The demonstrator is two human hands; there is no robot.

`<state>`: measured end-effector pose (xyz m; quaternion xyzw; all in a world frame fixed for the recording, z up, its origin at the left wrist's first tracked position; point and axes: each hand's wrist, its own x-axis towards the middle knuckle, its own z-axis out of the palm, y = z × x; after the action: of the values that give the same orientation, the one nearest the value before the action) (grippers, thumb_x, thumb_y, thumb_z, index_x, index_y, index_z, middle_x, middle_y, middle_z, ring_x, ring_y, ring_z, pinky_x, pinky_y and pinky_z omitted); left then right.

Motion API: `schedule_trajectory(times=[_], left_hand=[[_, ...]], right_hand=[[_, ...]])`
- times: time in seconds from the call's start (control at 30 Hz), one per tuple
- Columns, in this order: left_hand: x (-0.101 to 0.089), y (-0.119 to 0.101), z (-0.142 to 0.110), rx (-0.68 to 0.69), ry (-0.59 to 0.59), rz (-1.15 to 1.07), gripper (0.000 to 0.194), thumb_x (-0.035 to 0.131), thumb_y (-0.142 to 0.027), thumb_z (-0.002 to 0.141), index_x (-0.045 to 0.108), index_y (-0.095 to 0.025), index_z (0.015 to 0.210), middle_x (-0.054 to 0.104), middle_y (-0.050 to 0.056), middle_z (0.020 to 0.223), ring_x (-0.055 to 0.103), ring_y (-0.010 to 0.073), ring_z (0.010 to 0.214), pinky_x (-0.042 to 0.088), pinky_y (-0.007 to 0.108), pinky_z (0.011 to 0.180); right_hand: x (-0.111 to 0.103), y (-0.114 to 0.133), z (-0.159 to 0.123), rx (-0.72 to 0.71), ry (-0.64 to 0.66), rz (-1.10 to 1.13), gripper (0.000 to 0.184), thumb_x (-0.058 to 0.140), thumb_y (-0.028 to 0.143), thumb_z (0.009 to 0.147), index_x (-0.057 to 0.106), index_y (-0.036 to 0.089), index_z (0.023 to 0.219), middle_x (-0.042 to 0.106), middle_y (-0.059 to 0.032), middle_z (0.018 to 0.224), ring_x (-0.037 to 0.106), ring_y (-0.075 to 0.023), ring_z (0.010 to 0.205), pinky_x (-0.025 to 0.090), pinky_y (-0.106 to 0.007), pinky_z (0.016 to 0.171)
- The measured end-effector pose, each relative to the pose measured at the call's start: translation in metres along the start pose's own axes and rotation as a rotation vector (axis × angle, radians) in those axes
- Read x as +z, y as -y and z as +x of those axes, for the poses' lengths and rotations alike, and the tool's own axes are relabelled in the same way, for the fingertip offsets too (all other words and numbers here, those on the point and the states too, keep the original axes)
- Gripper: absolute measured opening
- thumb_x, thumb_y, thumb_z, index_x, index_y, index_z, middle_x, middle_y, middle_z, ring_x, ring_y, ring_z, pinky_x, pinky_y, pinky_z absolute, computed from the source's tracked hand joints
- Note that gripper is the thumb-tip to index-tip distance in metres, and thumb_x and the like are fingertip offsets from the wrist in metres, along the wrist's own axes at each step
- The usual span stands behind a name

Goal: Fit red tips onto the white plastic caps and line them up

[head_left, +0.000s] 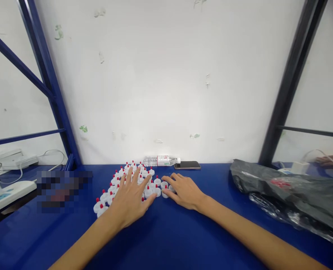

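Note:
A dense group of small white round caps with red tips [156, 191] stands on the blue tabletop. My left hand [128, 197] is spread flat over this group, fingers apart, hiding many of the caps beneath it. At the group's right edge, my right hand [184, 190] rests with its thumb and fingers apart, lightly bent around a few more caps [164, 184]. Its fingers partly cover these caps and seem to touch them, but no firm grip shows. Most caps stand upright, red tip upward.
Behind the caps, a clear plastic bottle [162, 161] lies on its side by the wall, beside a dark phone [187, 165]. Grey plastic bags [290, 191] lie at right. A white power strip [11, 195] with cables is at left. Metal frame posts [54, 93] rise on both sides.

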<state>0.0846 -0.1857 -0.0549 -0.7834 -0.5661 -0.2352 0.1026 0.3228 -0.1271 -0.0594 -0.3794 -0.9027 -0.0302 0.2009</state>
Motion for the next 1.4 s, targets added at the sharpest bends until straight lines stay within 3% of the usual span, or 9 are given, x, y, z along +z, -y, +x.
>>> schedule_trajectory(times=[0.1,0.23,0.33,0.53,0.63,0.8,1.0,1.23,1.4], left_hand=[[0.012,0.002,0.006,0.011,0.084,0.036,0.068,0.049,-0.069,0.089,0.054,-0.032,0.147,0.045,0.017,0.156,0.03,0.0478,0.147,0.027,0.067,0.114],[0.011,-0.003,0.015,0.064,0.177,0.08,0.05,0.04,-0.055,0.098,0.063,-0.026,0.132,0.063,0.019,0.127,0.059,0.0375,0.117,0.046,0.054,0.099],[0.008,-0.009,0.023,0.091,0.231,0.124,0.045,0.034,-0.046,0.1,0.063,-0.02,0.123,0.064,0.019,0.112,0.062,0.0348,0.106,0.051,0.049,0.09],[0.017,-0.018,0.041,0.083,0.258,0.155,0.043,0.03,-0.038,0.101,0.062,-0.018,0.121,0.064,0.02,0.112,0.068,0.0305,0.092,0.053,0.042,0.078],[0.023,-0.021,0.05,0.082,0.274,0.163,0.044,0.028,-0.039,0.102,0.066,-0.019,0.111,0.068,0.018,0.104,0.071,0.029,0.084,0.052,0.04,0.074],[0.027,-0.029,0.068,0.066,0.262,0.159,0.054,0.03,-0.047,0.102,0.073,-0.018,0.087,0.073,0.02,0.089,0.072,0.0338,0.087,0.051,0.042,0.074],[0.031,-0.039,0.082,0.015,0.161,0.132,0.06,0.029,-0.051,0.102,0.075,-0.018,0.081,0.074,0.02,0.084,0.073,0.0339,0.087,0.048,0.041,0.075],[0.024,-0.038,0.083,-0.044,0.106,0.103,0.056,0.034,-0.045,0.099,0.074,-0.019,0.071,0.073,0.018,0.073,0.072,0.0329,0.077,0.045,0.04,0.069],[0.022,-0.034,0.083,-0.067,0.109,0.093,0.051,0.037,-0.042,0.096,0.074,-0.02,0.069,0.073,0.017,0.072,0.071,0.0334,0.075,0.044,0.039,0.067]], right_hand=[[0.001,-0.006,0.014,-0.004,0.014,0.076,0.036,0.044,0.047,0.104,0.059,0.024,0.127,0.07,-0.0099,0.106,0.066,-0.027,0.098,0.044,-0.034,0.082],[0.005,-0.02,0.036,0.047,0.04,0.163,0.023,0.046,0.037,0.103,0.064,0.023,0.107,0.071,-0.0032,0.086,0.064,-0.0189,0.076,0.038,-0.027,0.068],[0.008,-0.033,0.051,0.081,0.079,0.241,0.029,0.047,0.038,0.102,0.065,0.021,0.086,0.065,0.0015,0.068,0.058,-0.014,0.062,0.033,-0.024,0.059],[0.014,-0.044,0.056,0.2,0.072,0.293,0.043,0.054,0.035,0.097,0.055,0.018,0.058,0.054,0.0032,0.055,0.048,-0.0113,0.054,0.028,-0.024,0.054],[0.017,-0.044,0.052,0.278,-0.004,0.268,0.044,0.056,0.036,0.096,0.055,0.019,0.056,0.055,0.002,0.054,0.049,-0.0122,0.054,0.027,-0.026,0.056],[0.021,-0.05,0.052,0.401,-0.111,0.244,0.057,0.042,0.041,0.103,0.056,0.019,0.053,0.059,-0.0031,0.055,0.052,-0.015,0.054,0.026,-0.028,0.056],[0.023,-0.059,0.048,0.474,-0.196,0.265,0.06,0.031,0.044,0.107,0.064,0.019,0.063,0.07,-0.0069,0.068,0.062,-0.019,0.064,0.032,-0.028,0.06],[0.019,-0.057,0.04,0.357,-0.331,0.223,0.054,0.02,0.034,0.11,0.065,0.019,0.085,0.07,-0.005,0.087,0.061,-0.0189,0.088,0.04,-0.028,0.08],[-0.01,-0.057,0.027,0.228,-0.367,0.078,0.044,0.026,0.03,0.109,0.063,0.02,0.088,0.067,-0.0075,0.098,0.055,-0.0224,0.098,0.036,-0.035,0.093]])
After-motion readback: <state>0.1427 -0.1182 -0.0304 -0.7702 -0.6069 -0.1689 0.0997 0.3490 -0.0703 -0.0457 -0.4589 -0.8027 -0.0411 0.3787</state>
